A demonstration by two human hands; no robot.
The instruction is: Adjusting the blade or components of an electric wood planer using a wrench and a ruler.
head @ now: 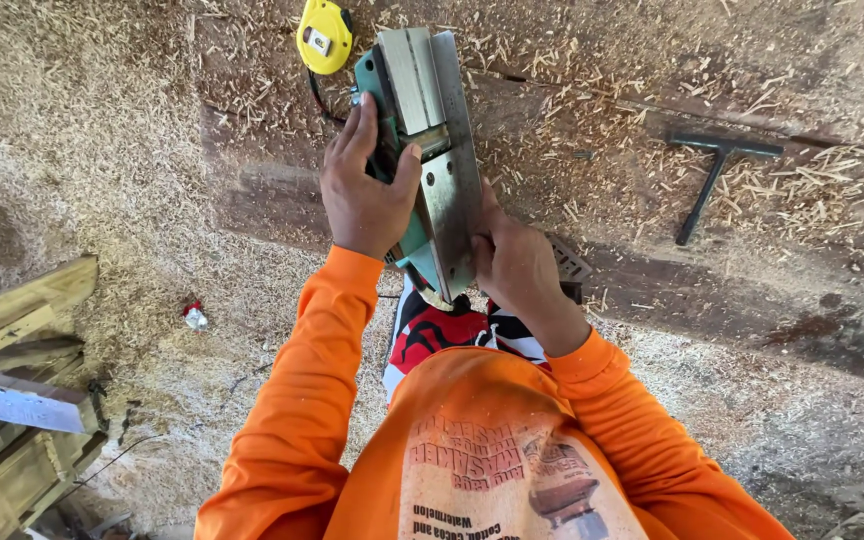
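1. Planer (pixel 430 140): green body, grey metal sole turned up; long axis running away from the body, tilted slightly left.
2. Left hand (pixel 364 195): closed around planer's green side.
3. Right hand (pixel 512 262): gripping near end.
4. Held above shavings-strewn floor (pixel 152 150), near yellow tape (pixel 324 36).

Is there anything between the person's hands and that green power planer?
Nothing visible. Both the left hand and the right hand already grip the green planer directly, one on each side.
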